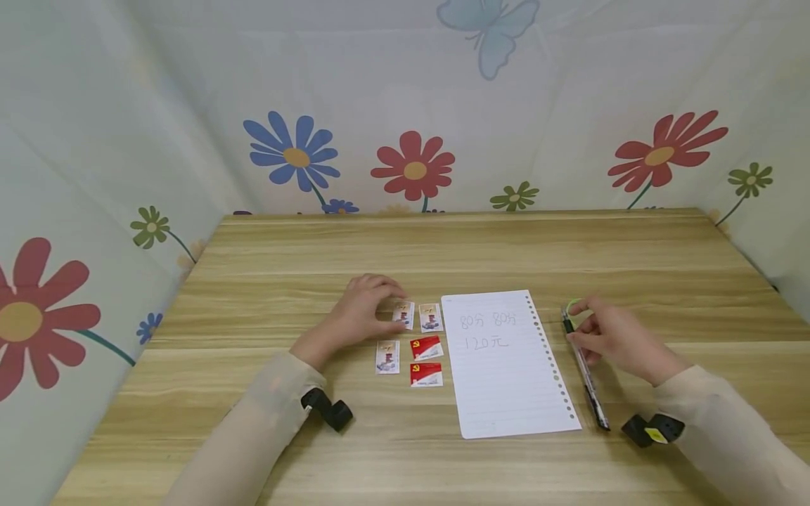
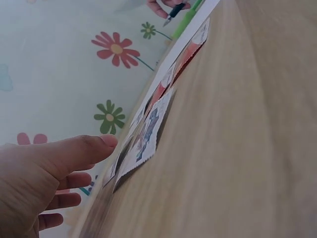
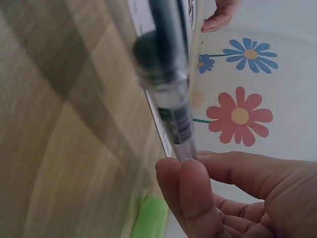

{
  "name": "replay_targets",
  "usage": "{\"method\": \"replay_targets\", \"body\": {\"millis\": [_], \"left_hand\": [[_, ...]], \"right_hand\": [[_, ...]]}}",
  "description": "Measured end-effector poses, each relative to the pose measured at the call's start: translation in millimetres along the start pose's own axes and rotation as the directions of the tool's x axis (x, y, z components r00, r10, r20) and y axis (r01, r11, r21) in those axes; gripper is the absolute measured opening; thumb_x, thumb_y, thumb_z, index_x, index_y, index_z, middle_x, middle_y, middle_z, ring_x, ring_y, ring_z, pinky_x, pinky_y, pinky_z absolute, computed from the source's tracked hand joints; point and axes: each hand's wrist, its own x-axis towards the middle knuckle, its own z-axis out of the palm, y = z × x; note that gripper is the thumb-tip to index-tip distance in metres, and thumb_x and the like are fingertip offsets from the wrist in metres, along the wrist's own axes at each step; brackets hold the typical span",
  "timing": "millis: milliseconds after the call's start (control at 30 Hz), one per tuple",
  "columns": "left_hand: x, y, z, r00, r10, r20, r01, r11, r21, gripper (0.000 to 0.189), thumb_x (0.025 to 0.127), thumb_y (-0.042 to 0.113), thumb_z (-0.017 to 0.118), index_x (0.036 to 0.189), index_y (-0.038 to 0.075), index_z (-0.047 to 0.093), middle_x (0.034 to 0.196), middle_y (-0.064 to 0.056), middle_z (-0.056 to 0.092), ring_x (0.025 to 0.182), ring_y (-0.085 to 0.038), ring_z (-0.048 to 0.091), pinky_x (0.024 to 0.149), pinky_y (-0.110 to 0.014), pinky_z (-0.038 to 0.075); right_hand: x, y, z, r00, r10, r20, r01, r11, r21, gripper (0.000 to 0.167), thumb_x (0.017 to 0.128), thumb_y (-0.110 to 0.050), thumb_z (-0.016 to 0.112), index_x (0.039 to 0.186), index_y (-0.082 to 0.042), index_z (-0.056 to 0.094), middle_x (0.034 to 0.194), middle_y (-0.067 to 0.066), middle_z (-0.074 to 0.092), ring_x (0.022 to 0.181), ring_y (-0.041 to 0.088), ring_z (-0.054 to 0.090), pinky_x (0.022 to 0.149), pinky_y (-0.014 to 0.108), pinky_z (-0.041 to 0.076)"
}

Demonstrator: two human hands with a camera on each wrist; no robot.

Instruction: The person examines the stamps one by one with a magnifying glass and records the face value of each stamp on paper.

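I had the right hand (image 1: 614, 341) pinching the pen (image 1: 587, 379), whose long axis ran from its fingertips back toward the person; the sheet (image 1: 512, 383) lay left of it. The left hand (image 1: 357, 314), grasping nothing, was nearest one stamp (image 1: 407, 313).

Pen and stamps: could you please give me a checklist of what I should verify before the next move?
1. Pen held: ok, the right hand pinches it.
2. Pen over the paper: not ok, it is to the right.
3. Paper lying flat: ok.
4. Handwriting uncovered: ok.
5. Five stamps beside the paper: ok.
6. Left hand touching the upper-left stamp: cannot tell.
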Motion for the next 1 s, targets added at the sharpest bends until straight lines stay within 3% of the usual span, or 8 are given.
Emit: {"method": "replay_targets", "body": {"millis": [533,1000], "left_hand": [[-0.6,-4.4,-0.6,1.000,0.006,-0.001,-0.006,1.000,-0.002,0.050,0.076,0.041,0.077,0.115,0.012,0.065,0.119,-0.004,0.058,0.119,-0.025,0.044,0.106,-0.043,0.025],[-1.0,-5.1,-1.7,1.000,0.022,0.006,-0.022,1.000,0.003,0.048,0.076,0.041,0.077,0.113,0.013,0.066,0.119,-0.004,0.059,0.119,-0.025,0.045,0.106,-0.044,0.024]], "right_hand": [[5.8,1,9,1.000,-0.007,0.029,0.010,0.994,-0.106,0.032,0.086,-0.002,0.064,0.111,0.012,0.050,0.071,0.002,0.058,0.049,0.014,0.056,0.049,0.026,0.048],[7.9,-2,13,0.998,0.058,0.029,-0.053,0.990,-0.128,0.033,0.086,-0.004,0.066,0.111,0.008,0.049,0.071,0.005,0.054,0.048,0.014,0.055,0.045,0.027,0.045]]}}
